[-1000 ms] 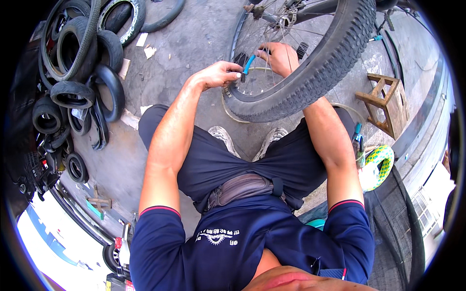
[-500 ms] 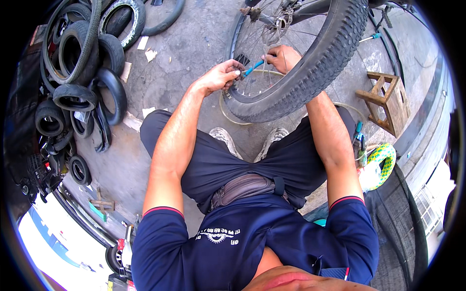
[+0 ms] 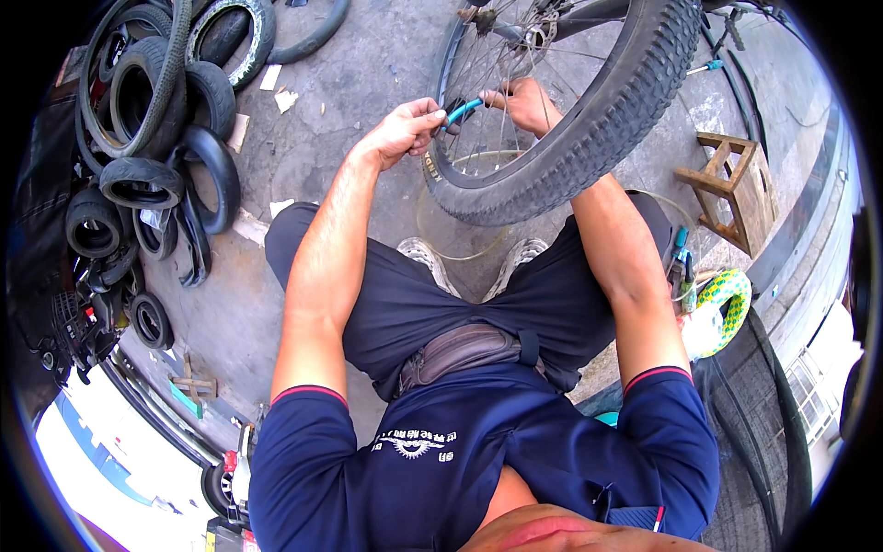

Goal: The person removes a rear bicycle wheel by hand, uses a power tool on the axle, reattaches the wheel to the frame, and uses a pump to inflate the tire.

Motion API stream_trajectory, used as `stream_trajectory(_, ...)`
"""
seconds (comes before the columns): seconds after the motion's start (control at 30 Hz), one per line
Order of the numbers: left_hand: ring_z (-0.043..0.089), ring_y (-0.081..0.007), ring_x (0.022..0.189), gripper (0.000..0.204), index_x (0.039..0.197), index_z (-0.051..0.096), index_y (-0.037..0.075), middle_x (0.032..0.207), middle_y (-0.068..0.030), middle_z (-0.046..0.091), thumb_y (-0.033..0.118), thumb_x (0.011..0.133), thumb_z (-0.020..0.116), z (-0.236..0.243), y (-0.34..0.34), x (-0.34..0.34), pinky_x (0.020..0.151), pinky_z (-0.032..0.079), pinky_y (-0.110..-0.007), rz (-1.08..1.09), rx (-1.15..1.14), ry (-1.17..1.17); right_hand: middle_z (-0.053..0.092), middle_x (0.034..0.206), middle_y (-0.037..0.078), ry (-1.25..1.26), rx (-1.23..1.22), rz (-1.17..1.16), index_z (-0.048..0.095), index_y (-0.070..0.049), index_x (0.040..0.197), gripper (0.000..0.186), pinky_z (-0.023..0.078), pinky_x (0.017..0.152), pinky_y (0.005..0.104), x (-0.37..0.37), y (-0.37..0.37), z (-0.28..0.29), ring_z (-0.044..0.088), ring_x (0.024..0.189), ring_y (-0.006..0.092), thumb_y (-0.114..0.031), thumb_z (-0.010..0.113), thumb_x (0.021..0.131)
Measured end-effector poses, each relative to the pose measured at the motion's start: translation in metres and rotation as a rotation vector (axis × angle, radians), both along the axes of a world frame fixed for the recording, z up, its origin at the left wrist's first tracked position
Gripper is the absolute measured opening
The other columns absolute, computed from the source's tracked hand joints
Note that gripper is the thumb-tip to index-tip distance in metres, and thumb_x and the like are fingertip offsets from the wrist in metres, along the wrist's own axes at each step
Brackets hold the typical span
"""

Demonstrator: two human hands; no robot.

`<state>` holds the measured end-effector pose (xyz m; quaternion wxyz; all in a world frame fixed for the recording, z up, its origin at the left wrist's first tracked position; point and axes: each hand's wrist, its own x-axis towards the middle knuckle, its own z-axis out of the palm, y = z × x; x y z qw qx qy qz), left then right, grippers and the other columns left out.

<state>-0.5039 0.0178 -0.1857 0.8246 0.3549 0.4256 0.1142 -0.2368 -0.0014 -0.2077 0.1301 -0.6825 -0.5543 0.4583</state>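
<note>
We have our left hand (image 3: 407, 131) just above the middle of the frame, its thumb and fingers pinching the left end of a slim blue piece (image 3: 464, 112). Our right hand (image 3: 526, 106), seen through the spokes to the right, has its fingertips pressed together on the other end. The blue piece slants between the two hands, at the left side of the wheel (image 3: 648, 106). The wheel leans across the upper middle of the frame, its knobby tyre in front of our right forearm. Below it a pale hose (image 3: 464, 258) curves over the floor (image 3: 368, 60), near our shoes (image 3: 426, 261). We wear a brown waist bag (image 3: 464, 357) at the lower middle. To the right we see a wooden stool (image 3: 736, 189), and below that a yellow-green ring (image 3: 734, 299) beside dark netting (image 3: 750, 405). Loose tyres (image 3: 143, 184) crowd the upper left, with paper scraps (image 3: 286, 99) lying close by.
</note>
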Motion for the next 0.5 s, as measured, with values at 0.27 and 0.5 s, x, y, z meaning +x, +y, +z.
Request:
stream_trajectory(0.27, 0.039, -0.0019, 0.049, 0.022, 0.119, 0.058, 0.007, 0.092, -0.0046, 0.071, 0.018, 0.100, 0.063, 0.006, -0.010, 0.010, 0.042, 0.029, -0.021, -0.100, 0.145, 0.142, 0.068, 0.087, 0.017, 0.216, 0.174, -0.722, 0.071, 0.001, 0.108, 0.043, 0.050, 0.071, 0.0408, 0.026, -0.075, -0.089, 0.064, 0.079, 0.0217, -0.037, 0.075, 0.089)
stream_trajectory(0.5, 0.069, -0.0183, 0.089, 0.027, 0.114, 0.066, -0.005, 0.096, -0.0111, 0.074, 0.016, 0.096, 0.067, -0.010, -0.001, 0.016, 0.081, 0.054, -0.036, -0.394, 0.478, 0.388, 0.065, 0.081, 0.013, 0.505, 0.061, -0.999, 0.069, 0.001, 0.100, 0.037, 0.046, 0.064, 0.0388, -0.005, -0.115, -0.131, 0.060, 0.072, 0.0194, -0.033, 0.075, 0.087)
